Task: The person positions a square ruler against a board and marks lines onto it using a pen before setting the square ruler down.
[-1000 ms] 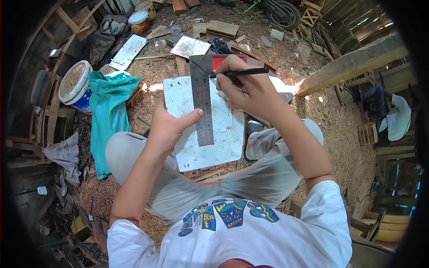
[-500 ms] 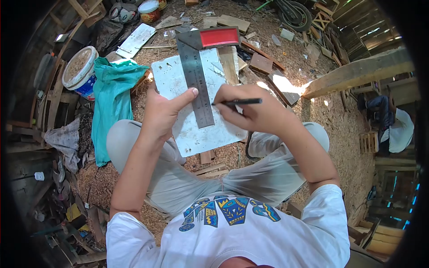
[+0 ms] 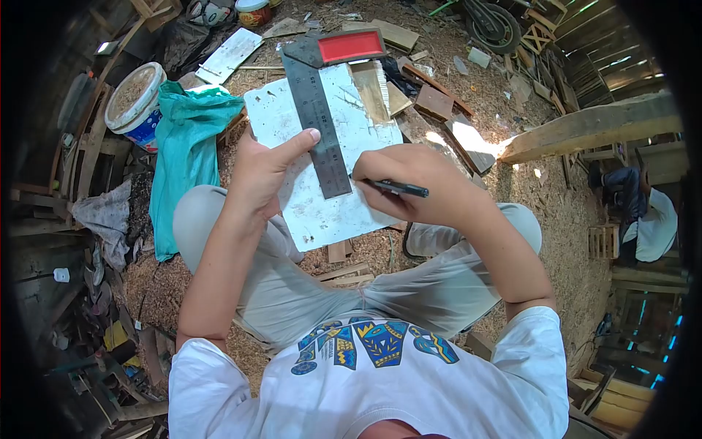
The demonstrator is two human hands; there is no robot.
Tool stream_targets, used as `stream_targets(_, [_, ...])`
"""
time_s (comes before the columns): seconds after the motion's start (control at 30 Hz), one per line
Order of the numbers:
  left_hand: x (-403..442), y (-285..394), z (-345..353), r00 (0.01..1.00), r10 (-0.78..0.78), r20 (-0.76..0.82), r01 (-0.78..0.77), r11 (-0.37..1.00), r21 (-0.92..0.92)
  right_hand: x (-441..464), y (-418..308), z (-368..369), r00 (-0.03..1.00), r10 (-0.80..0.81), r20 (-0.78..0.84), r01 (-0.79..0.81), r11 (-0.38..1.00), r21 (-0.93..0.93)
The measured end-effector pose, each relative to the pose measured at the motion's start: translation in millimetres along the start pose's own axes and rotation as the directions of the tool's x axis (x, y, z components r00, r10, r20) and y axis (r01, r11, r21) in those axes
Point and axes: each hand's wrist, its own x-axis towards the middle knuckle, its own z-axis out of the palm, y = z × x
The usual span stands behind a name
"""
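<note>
My left hand (image 3: 267, 164) grips the left edge of a worn white board (image 3: 314, 223), its thumb pressed on the steel blade of a try square (image 3: 319, 121). The blade lies slanted across the board, and the square's red-inset handle (image 3: 351, 47) is at the board's far edge. My right hand (image 3: 409, 183) is closed around a black pen (image 3: 401, 188), with its knuckles low over the board, just right of the blade. The pen's writing tip is hidden behind my fingers. Both hands are above my crossed legs.
Wood offcuts (image 3: 435, 102) and shavings cover the ground ahead. To the left stand a white-and-blue bucket (image 3: 139, 110) and a draped teal cloth (image 3: 186, 161). A thick wooden beam (image 3: 585, 130) juts in from the right. Another person (image 3: 654, 223) sits far right.
The board and try square have turned slightly, their far ends swinging left. My right hand has shifted a little toward me along the blade, and the pen now slants more downward to the right.
</note>
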Motion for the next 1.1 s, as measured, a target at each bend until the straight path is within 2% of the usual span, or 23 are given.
stream_targets(0.07, [-0.6,2.1,0.6,1.0,-0.012,0.002,0.012,1.0,0.006,2.2,-0.5,-0.1,1.0,0.024,-0.004,-0.024,1.0,-0.008])
stream_targets(0.13, [-0.5,2.7,2.3,1.0,-0.02,0.008,0.02,1.0,0.009,3.8,2.5,1.5,0.995,0.01,-0.098,-0.007,0.999,0.033])
stream_targets(0.33, [1.7,1.0,0.3,1.0,-0.012,-0.024,0.013,1.0,0.014,-0.9,-0.3,1.7,0.998,0.047,0.038,-0.048,0.999,0.024])
stream_targets(0.53, [1.7,0.8,0.3,0.999,-0.029,-0.015,0.028,0.999,-0.02,0.1,6.2,5.4,0.998,0.006,-0.057,-0.002,0.998,0.058])
stream_targets(0.57, [2.2,-0.3,-0.5,0.999,-0.045,-0.022,0.044,0.999,-0.014,-0.6,5.2,4.5,0.999,0.004,-0.054,-0.001,0.998,0.059])
stream_targets(0.63, [2.8,-0.7,-1.9,0.998,-0.055,-0.035,0.055,0.998,-0.007,-1.2,2.3,1.6,0.996,0.048,0.074,-0.055,0.994,0.094])
stream_targets(0.73, [2.2,-0.9,-2.1,0.998,-0.048,-0.032,0.048,0.999,0.001,0.2,-0.5,-0.1,0.992,0.073,0.098,-0.082,0.993,0.081])
stream_targets(0.77, [2.0,-0.4,-1.8,0.998,-0.054,-0.034,0.054,0.999,0.003,0.0,0.4,1.3,0.992,0.075,0.1,-0.083,0.993,0.081])
stream_targets(0.83, [2.4,-1.1,-1.1,0.998,-0.061,-0.034,0.061,0.998,0.002,-0.5,3.0,5.1,0.998,0.063,0.002,-0.062,0.994,0.088])
stream_targets(1.1, [3.0,-3.3,-0.5,0.997,-0.067,-0.027,0.067,0.998,-0.012,-1.0,1.3,3.7,0.994,0.096,0.049,-0.1,0.992,0.076])
